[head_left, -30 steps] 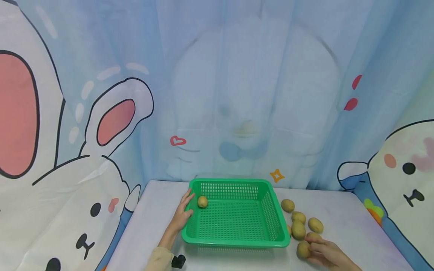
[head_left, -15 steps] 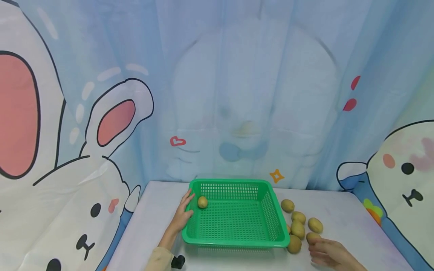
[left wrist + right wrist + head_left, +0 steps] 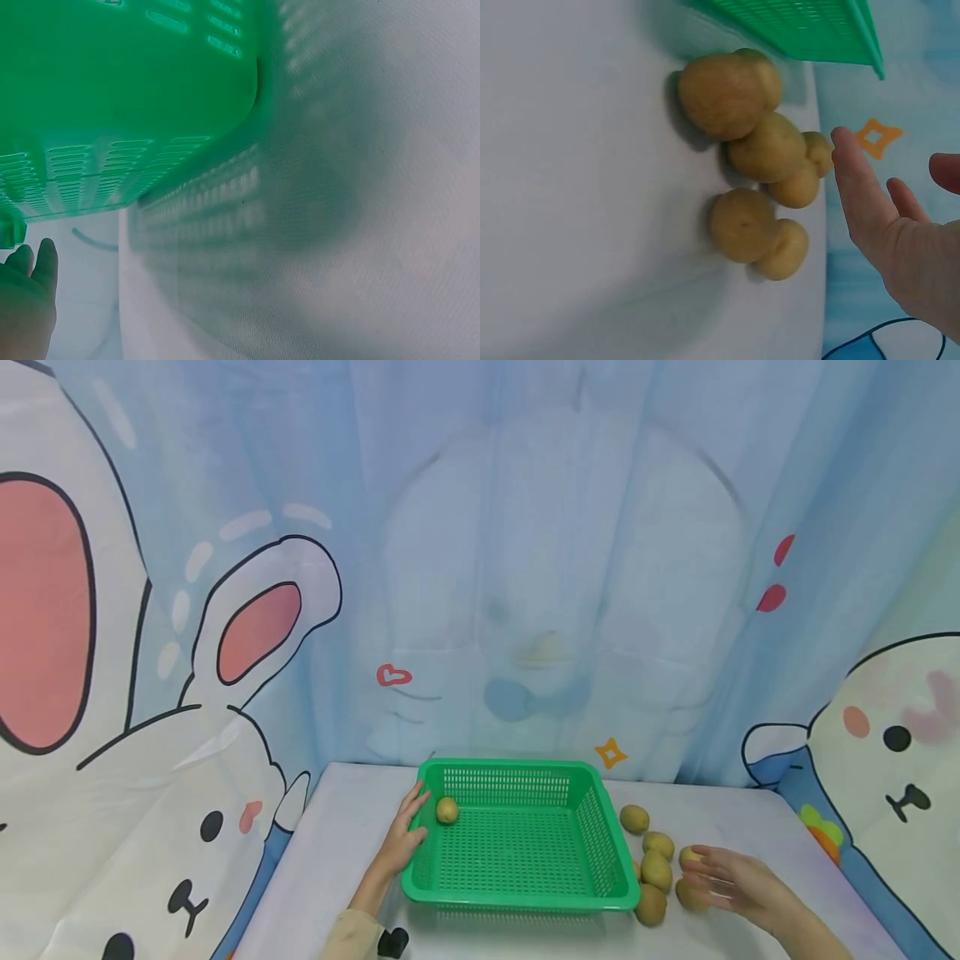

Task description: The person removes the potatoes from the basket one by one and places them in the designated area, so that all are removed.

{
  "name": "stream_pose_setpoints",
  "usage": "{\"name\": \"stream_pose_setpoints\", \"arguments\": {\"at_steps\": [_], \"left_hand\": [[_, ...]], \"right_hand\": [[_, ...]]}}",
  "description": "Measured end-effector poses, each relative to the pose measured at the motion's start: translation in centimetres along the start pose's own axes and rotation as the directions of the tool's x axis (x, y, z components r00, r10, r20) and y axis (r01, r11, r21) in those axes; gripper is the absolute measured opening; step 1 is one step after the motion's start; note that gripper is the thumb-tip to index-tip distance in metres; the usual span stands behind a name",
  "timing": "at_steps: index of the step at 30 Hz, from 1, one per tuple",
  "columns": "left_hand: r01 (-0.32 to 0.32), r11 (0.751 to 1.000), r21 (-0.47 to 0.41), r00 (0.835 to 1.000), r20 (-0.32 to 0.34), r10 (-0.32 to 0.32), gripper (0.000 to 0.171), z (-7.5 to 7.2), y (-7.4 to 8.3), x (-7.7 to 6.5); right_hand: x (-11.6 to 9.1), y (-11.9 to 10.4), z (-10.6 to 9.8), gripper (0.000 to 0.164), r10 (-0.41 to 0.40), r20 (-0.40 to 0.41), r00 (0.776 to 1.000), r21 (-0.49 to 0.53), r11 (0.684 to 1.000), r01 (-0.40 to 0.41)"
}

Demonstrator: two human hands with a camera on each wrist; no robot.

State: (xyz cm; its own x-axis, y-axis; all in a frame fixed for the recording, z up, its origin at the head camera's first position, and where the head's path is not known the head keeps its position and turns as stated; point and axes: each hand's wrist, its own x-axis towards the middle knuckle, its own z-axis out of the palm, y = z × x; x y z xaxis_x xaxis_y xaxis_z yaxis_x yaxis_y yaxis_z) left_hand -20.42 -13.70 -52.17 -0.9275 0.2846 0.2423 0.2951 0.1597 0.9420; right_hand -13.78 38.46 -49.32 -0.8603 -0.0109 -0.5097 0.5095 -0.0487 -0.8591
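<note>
A green plastic basket [image 3: 525, 852] with slotted walls stands mid-table, a single potato [image 3: 447, 811] at its left inside. My left hand [image 3: 401, 835] rests along the basket's left rim, fingers extended; in the left wrist view its fingertips [image 3: 46, 255] come up close to the rim. To the right of the basket, several potatoes [image 3: 656, 870] lie in a loose cluster. Over the outer ones hovers my right hand [image 3: 738, 885], fingers extended and holding nothing. It partly hides a potato [image 3: 692, 896] below. The right wrist view shows this hand [image 3: 900, 232] beside the cluster.
A white-covered table [image 3: 555, 935] carries everything. Behind it hangs a blue curtain [image 3: 540, 560] printed with cartoon rabbits. One potato [image 3: 650, 904] lies right at the basket's front right corner.
The front potato shifted left to the basket's corner and my right hand left it. That hand then rose back over the outer potatoes, fingers extended. My left hand stayed on the rim.
</note>
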Motion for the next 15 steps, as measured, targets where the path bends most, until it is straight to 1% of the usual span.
{"name": "stream_pose_setpoints", "arguments": {"at_steps": [3, 8, 15], "left_hand": [[-0.001, 1.0, 0.008, 1.0, 0.003, 0.001, 0.065, 0.0, 0.0, 0.0], [0.005, 1.0, 0.0, 1.0, 0.008, -0.005, 0.064, 0.0, 0.2, -0.1], [0.006, 1.0, 0.001, 1.0, 0.007, -0.006, 0.064, 0.0, 0.3, -0.1]], "right_hand": [[0.0, -1.1, 0.2, 0.07, -0.03, 0.027, 0.999, -0.039, 0.999, 0.031], [0.2, -2.5, 0.8, 0.074, -0.05, 0.036, 0.998, -0.07, 0.996, 0.052], [0.3, -3.7, 1.7, 0.072, -0.036, 0.027, 0.999, -0.041, 0.998, 0.037]]}}
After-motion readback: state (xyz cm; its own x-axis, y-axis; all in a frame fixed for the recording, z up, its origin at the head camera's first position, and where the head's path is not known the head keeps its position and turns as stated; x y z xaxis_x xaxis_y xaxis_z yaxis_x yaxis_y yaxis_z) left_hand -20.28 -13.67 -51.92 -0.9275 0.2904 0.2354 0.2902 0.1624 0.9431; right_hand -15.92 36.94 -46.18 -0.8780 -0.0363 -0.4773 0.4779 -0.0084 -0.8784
